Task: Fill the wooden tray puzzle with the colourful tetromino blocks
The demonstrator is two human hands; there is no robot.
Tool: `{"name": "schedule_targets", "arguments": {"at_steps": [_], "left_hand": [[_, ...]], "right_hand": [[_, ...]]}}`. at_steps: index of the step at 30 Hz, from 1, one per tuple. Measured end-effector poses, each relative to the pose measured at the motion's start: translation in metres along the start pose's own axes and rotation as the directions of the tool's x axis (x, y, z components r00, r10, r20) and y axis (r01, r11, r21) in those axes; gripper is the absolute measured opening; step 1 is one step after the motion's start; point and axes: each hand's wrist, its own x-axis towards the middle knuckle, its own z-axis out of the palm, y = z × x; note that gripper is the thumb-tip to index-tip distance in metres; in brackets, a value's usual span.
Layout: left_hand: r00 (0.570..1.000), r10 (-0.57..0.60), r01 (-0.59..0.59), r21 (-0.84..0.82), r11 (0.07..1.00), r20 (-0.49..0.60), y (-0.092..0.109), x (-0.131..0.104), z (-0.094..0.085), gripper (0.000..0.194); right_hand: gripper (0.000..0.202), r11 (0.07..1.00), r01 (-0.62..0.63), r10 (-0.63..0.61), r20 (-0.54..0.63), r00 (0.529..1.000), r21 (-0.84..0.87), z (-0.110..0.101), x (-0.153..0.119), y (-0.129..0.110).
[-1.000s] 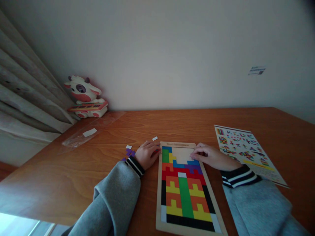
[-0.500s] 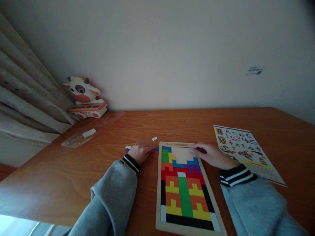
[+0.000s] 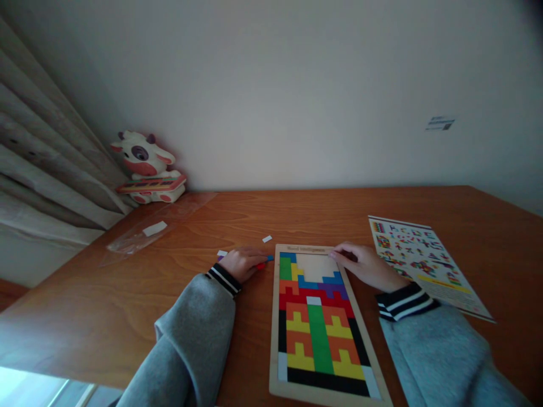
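1. Lying on the desk (image 3: 199, 316) between the two hands, the puzzle board (image 3: 274, 362) runs its long axis near to far, its lettered strip at the far end and a short edge nearest the wearer.
2. Inside the frame, a green bar (image 3: 320, 339) points the same way, capped at its far end by a white square (image 3: 314, 301); a black bar (image 3: 326, 382) crosses left to right at the near end. The bare patch (image 3: 313, 268) is toward the far end.
3. The left hand (image 3: 241, 264) is palm down, left of the board, its fingers toward a red piece (image 3: 260, 265) and a blue piece (image 3: 270, 258); I cannot tell whether it grips either.
4. The right hand (image 3: 360, 265) is at the board's far right corner, thumb and fingers close together; whether it holds anything, I cannot tell.
5. Right of the board, a printed sheet (image 3: 424, 260) slants from far left to near right.
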Motion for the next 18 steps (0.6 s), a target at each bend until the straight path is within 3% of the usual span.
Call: {"name": "schedule_targets", "arguments": {"at_steps": [4, 9, 12, 15, 18], "left_hand": [[1.0, -0.011, 0.011, 0.019, 1.0, -0.021, 0.002, 0.001, -0.002, 0.025], [0.981, -0.177, 0.175, -0.035, 0.984, -0.077, 0.005, 0.003, -0.001, 0.021], [0.967, -0.217, 0.211, -0.061, 0.976, -0.132, 0.008, 0.004, -0.001, 0.021], [0.943, -0.183, 0.158, -0.112, 0.981, -0.277, 0.018, 0.009, -0.004, 0.018], [0.93, -0.022, -0.013, -0.094, 0.995, -0.367, 0.035, 0.016, -0.009, 0.02]], "right_hand": [[0.04, 0.999, -0.018, 0.02, -0.065, 0.998, 0.032, -0.002, 0.0, -0.002], [0.039, 0.999, -0.026, 0.034, -0.167, 0.985, 0.046, -0.002, 0.001, 0.001], [0.04, 0.996, -0.03, 0.045, -0.196, 0.98, 0.082, -0.001, 0.003, 0.003], [0.042, 0.978, -0.041, 0.08, -0.184, 0.98, 0.206, 0.002, 0.003, -0.006], [0.044, 0.936, -0.07, 0.09, -0.043, 0.995, 0.346, 0.012, 0.0, -0.027]]}}
